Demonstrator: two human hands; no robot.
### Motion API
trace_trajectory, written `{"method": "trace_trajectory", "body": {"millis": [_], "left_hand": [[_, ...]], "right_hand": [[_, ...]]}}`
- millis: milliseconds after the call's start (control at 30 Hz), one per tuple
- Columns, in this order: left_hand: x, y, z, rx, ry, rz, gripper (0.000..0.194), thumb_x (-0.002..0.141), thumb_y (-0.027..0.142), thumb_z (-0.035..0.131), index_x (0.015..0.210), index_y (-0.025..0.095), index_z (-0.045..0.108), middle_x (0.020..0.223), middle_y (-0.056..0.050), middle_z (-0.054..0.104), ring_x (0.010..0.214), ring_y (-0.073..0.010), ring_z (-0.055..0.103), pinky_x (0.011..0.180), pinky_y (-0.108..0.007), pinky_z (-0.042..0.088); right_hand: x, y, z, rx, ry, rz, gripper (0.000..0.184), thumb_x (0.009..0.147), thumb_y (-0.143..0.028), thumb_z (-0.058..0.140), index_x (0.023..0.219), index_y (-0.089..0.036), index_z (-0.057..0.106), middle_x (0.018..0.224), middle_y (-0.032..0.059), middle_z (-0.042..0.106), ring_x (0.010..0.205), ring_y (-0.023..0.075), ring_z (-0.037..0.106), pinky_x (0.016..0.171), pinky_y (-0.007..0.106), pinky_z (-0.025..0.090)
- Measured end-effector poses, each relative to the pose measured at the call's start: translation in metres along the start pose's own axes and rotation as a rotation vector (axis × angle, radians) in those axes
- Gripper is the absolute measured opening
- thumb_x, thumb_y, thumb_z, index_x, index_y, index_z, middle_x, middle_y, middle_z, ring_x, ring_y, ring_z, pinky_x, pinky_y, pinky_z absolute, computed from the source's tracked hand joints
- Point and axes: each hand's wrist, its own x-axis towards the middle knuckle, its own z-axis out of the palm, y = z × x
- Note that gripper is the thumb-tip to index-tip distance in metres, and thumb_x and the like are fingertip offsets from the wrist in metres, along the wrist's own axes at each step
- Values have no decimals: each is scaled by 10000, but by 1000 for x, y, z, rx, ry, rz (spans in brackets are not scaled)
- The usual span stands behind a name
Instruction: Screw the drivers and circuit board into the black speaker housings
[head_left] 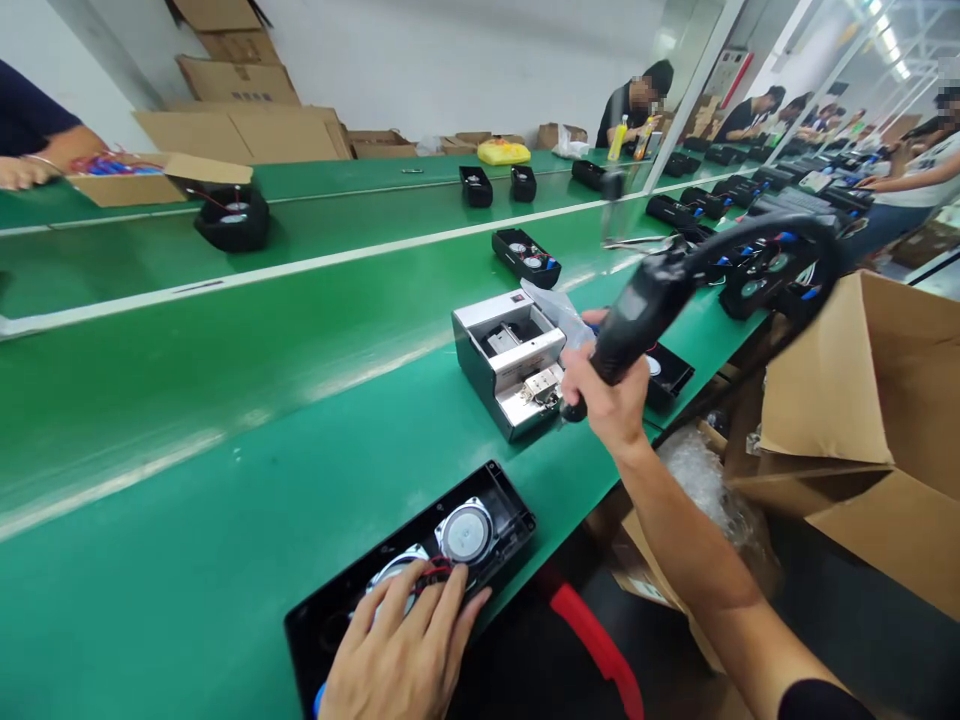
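My left hand point(405, 650) lies flat, fingers spread, on an open black speaker housing point(409, 570) at the near edge of the green bench point(187, 500). Two round silver speaker drivers point(465, 532) and red wires show inside it. My right hand point(607, 390) is closed round the handle of a black electric screwdriver point(641, 310), held up over the bench, its tip pointing down beside a metal screw-feeder box point(510, 360). A black cable loops from the tool's top to the right.
Several black speaker housings point(525, 255) lie along the bench and conveyor point(232, 215). Cardboard boxes stand at my right point(870, 400) and far left point(157, 175). Other people work at the far left point(30, 140) and along the back right point(637, 100).
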Motion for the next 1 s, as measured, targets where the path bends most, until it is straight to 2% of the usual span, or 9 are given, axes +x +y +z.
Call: {"method": "trace_trajectory", "body": {"millis": [100, 167, 300, 400, 500, 600, 800, 900, 1000], "left_hand": [[-3, -2, 1, 18, -20, 21, 290, 1085, 324, 534, 1166, 209, 788, 1041, 5, 837, 1053, -272, 691, 947, -412, 451], [-6, -5, 3, 37, -46, 70, 285, 1078, 311, 535, 1202, 243, 782, 1116, 20, 834, 1081, -276, 687, 960, -417, 444], [-10, -6, 4, 70, -71, 90, 281, 1073, 330, 552, 1222, 263, 781, 1123, 21, 833, 1107, -295, 685, 974, -434, 444], [-6, -4, 2, 55, -42, 71, 296, 1094, 310, 514, 1168, 243, 793, 1053, 15, 837, 1070, -293, 694, 943, -431, 453], [1, 0, -1, 21, 4, 27, 319, 1110, 305, 486, 1131, 213, 791, 994, 3, 836, 1025, -288, 700, 919, -428, 461], [5, 5, -2, -8, 28, -44, 299, 1109, 323, 515, 1143, 177, 774, 958, -9, 831, 1013, -277, 706, 924, -420, 469], [5, 12, -1, -49, 10, -123, 297, 1120, 322, 506, 1116, 177, 766, 907, 2, 819, 1003, -268, 716, 947, -411, 461], [5, 14, -2, -54, 4, -149, 284, 1116, 313, 514, 1127, 174, 763, 918, -1, 818, 1006, -265, 716, 968, -408, 458], [5, 16, -2, -59, 5, -165, 280, 1113, 312, 521, 1133, 165, 758, 935, -10, 819, 1011, -269, 714, 973, -416, 458]], "right_hand": [[12, -3, 9, 27, 133, -120, 348, 914, -324, 742, 1206, -243, 570, 525, -139, 529, 403, 107, 485, 479, 286, 462], [20, 3, 16, 3, 137, -111, 336, 898, -363, 755, 1151, -238, 572, 545, -132, 528, 411, 105, 490, 486, 292, 467], [25, 17, 21, -70, 51, -54, 316, 866, -373, 793, 1076, -236, 600, 677, -84, 582, 530, 116, 548, 533, 296, 499], [19, 20, 18, -142, -100, 23, 294, 844, -354, 819, 1056, -242, 648, 749, -54, 601, 612, 133, 560, 530, 285, 500], [4, 10, 10, -150, -249, 171, 298, 833, -342, 841, 1060, -237, 679, 735, -54, 594, 589, 125, 543, 491, 269, 473], [-20, -13, 1, -10, -288, 288, 338, 860, -319, 822, 1143, -227, 660, 640, -101, 545, 454, 91, 485, 425, 248, 411], [-70, -59, 5, 370, -231, 246, 345, 973, -237, 731, 1280, -296, 584, 633, -127, 514, 397, 75, 446, 394, 222, 394], [-90, -60, 15, 469, -297, 225, 395, 1004, -248, 698, 1337, -373, 526, 659, -123, 516, 404, 83, 436, 398, 222, 390], [-106, -48, 23, 408, -369, 284, 320, 991, -356, 722, 1268, -330, 564, 633, -106, 495, 429, 102, 436, 430, 256, 412]]}}
